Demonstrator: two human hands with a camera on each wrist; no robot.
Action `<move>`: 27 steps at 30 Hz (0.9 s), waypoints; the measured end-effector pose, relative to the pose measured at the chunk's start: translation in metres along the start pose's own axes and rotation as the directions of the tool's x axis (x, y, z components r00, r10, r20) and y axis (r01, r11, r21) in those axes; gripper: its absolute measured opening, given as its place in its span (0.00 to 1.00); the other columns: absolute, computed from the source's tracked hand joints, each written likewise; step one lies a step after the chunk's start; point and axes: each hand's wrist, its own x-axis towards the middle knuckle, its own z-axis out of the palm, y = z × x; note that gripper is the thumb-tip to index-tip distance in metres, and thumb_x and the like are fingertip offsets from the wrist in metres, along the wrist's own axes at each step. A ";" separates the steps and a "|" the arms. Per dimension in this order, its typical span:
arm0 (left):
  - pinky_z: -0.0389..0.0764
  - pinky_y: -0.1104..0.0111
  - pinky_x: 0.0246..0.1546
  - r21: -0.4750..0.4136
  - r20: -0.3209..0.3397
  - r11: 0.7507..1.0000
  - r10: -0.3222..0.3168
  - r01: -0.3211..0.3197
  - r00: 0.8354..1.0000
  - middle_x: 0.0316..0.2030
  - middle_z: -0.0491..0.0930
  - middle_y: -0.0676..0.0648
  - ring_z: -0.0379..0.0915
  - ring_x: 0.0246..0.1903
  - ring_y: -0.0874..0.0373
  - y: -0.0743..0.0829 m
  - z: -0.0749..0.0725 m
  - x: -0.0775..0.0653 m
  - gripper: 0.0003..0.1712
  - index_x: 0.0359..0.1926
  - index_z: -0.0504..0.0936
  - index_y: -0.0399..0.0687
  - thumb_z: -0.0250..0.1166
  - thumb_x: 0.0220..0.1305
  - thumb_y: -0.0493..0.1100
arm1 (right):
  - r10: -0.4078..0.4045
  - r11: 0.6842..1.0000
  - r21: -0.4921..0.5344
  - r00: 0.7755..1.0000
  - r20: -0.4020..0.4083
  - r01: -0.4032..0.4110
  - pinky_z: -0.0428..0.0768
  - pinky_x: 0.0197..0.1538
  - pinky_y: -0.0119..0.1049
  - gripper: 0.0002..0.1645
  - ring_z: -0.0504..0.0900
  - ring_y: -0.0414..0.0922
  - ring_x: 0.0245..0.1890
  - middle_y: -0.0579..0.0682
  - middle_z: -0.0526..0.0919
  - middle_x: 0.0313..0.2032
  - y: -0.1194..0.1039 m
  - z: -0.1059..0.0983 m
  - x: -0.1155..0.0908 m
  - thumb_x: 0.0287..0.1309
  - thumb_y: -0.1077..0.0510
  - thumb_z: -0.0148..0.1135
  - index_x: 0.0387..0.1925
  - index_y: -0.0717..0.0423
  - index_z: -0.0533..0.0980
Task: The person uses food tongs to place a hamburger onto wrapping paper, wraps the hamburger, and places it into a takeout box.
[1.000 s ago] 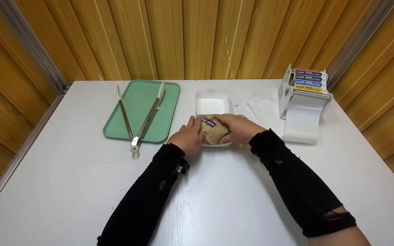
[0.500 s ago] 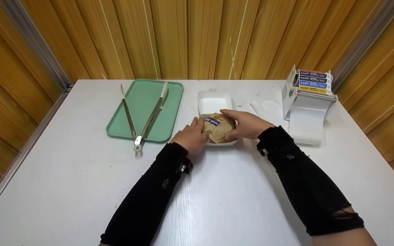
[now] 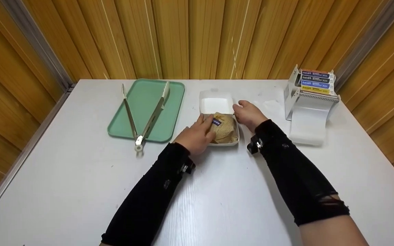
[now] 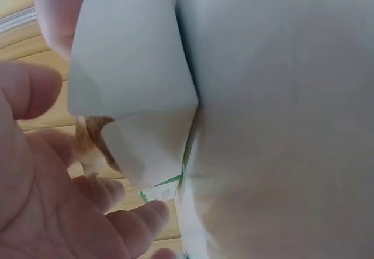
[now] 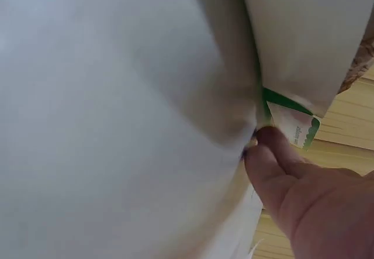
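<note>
A wrapped burger (image 3: 225,130), in brown printed paper with a purple label, sits in the lower half of a white clamshell box (image 3: 237,139). The box's lid (image 3: 216,101) lies folded back behind it. My left hand (image 3: 195,137) rests against the left side of the burger and box, fingers extended; in the left wrist view its fingers spread beside the box wall (image 4: 131,48). At the lid's right edge is my right hand (image 3: 250,114), fingers bent. Seen from the right wrist, its fingertips (image 5: 264,156) touch down beside the box's green-edged flap (image 5: 292,118).
On the left, spread metal tongs (image 3: 139,140) lie across a green tray (image 3: 118,130). A label dispenser (image 3: 315,89) with coloured rolls stands at the back right, a white strip (image 3: 308,128) hanging from it. White paper (image 3: 271,106) lies behind my right hand. Wooden panels (image 3: 204,41) border the table.
My right hand has let go of the burger's right side and moved back to the lid's right edge, fingers now bent. My left hand stays at the burger's left side.
</note>
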 end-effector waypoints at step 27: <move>0.52 0.41 0.81 0.115 0.039 0.993 -0.032 0.028 0.999 0.86 0.38 0.44 0.48 0.82 0.41 -0.002 0.004 0.002 0.59 0.86 0.44 0.66 0.71 0.66 0.64 | 0.000 0.965 0.263 1.000 0.031 -0.008 0.66 0.32 0.24 0.43 0.64 0.33 0.26 0.57 0.66 0.67 -0.001 0.004 0.008 0.82 0.50 0.48 0.84 0.60 0.43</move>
